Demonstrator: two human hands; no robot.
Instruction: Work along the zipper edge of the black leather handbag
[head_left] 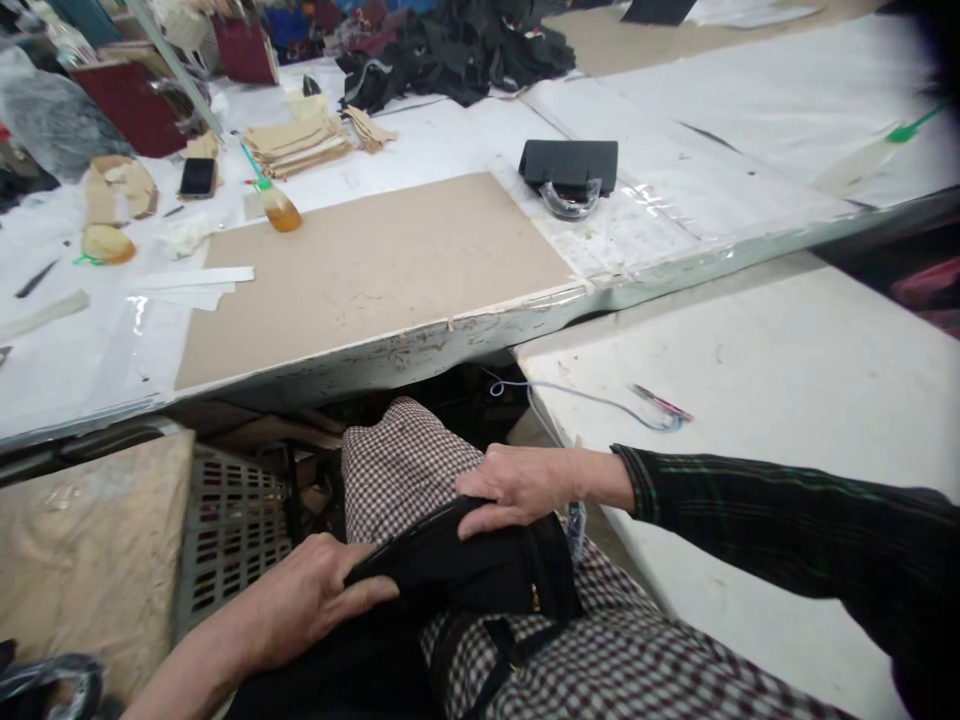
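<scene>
Across my lap, over a checked apron (405, 445), lies a black bag (480, 570) with a small gold zip pull (535, 598) near its right end. My left hand (326, 590) pinches the bag's upper edge on the left, thumb on the near side. Farther right along the same edge, my right hand (521, 487) grips it between thumb and fingers. The fingertips of both hands are hidden behind the black material. A dark strap (517, 650) hangs below the bag on the apron.
Ahead is a white-covered worktable (442, 140) with a tan board (375, 265), a dark handbag (570, 170), a glue bottle (277, 205) and a phone (197, 178). A side table (787, 370) at right carries a pen-like tool (664, 402). A plastic crate (232, 530) stands left.
</scene>
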